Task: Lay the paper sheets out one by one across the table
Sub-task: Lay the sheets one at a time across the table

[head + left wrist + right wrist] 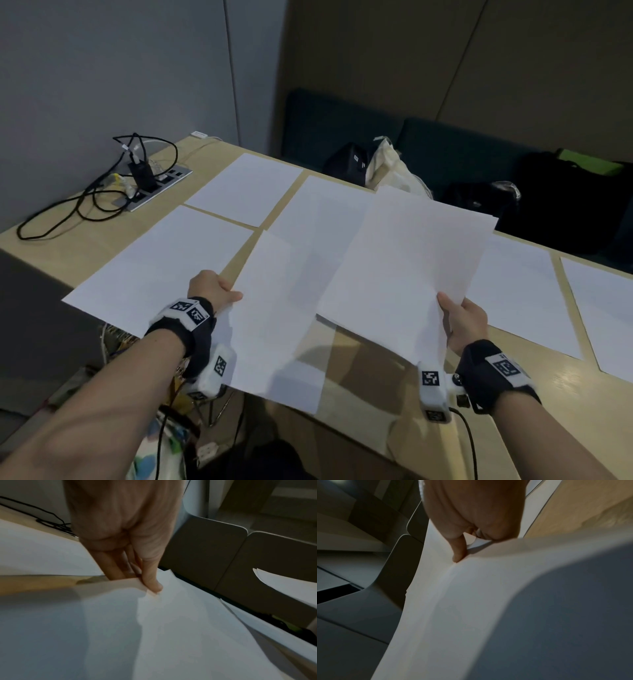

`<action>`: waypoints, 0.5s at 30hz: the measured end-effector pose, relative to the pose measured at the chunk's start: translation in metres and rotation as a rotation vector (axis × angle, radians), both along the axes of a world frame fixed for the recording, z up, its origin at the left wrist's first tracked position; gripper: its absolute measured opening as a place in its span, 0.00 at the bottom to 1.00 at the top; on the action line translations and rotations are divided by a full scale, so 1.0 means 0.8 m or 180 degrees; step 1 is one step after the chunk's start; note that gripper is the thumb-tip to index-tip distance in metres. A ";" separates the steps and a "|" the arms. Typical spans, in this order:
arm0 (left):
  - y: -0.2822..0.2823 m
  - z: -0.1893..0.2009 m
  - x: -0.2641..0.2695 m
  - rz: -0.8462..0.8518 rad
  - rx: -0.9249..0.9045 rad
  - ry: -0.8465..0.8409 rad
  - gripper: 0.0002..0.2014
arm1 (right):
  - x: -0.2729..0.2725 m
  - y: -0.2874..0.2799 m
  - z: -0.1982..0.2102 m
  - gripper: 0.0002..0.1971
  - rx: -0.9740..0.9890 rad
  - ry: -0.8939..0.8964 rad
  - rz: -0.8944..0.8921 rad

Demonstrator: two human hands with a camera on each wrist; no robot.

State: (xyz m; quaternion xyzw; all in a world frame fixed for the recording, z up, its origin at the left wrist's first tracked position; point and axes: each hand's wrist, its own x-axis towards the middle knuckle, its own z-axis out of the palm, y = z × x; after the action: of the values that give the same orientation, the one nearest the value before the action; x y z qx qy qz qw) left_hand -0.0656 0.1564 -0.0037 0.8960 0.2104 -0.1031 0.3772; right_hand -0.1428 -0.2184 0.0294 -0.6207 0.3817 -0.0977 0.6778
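My left hand [219, 291] pinches the left edge of a single white sheet [277, 329], held above the table's front edge; the left wrist view shows the thumb [150, 577] on top and fingers under the sheet [154, 635]. A stack of white sheets [404, 270] is held above the table by my right hand [459, 318], gripped at its near right corner; the right wrist view shows the thumb [458, 547] pressing on the stack [471, 615]. Several sheets lie flat on the wooden table [376, 370]: one at far left [161, 263], one behind it [246, 188], one in the middle [318, 212], two at right [520, 294].
A power strip with black cables [137, 181] sits at the table's far left corner. Dark bags [565, 198] and a cloth bag [390, 168] lie on the green bench behind the table. A chair with items [171, 428] stands below the front edge.
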 end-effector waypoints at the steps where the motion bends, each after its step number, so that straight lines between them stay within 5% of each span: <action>1: -0.001 0.001 -0.001 -0.0041 0.0102 -0.0015 0.18 | -0.001 0.001 0.000 0.19 -0.0003 0.0009 -0.0001; 5: -0.014 -0.003 -0.004 -0.0304 0.0499 -0.0287 0.21 | -0.005 0.006 -0.004 0.19 0.0019 0.0034 -0.0043; 10: -0.063 0.003 -0.018 -0.1285 0.0762 -0.0675 0.25 | -0.007 0.009 -0.008 0.19 0.0022 0.0033 -0.0064; 15: -0.094 -0.011 -0.036 -0.2419 0.0906 0.0410 0.44 | -0.010 0.010 -0.010 0.19 -0.0013 0.0062 -0.0070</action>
State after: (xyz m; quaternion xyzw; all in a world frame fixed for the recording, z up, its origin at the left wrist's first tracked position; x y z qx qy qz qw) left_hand -0.0942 0.0808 -0.0125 0.9449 -0.1003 -0.2609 0.1705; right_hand -0.1505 -0.2104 0.0215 -0.6188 0.3949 -0.0998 0.6717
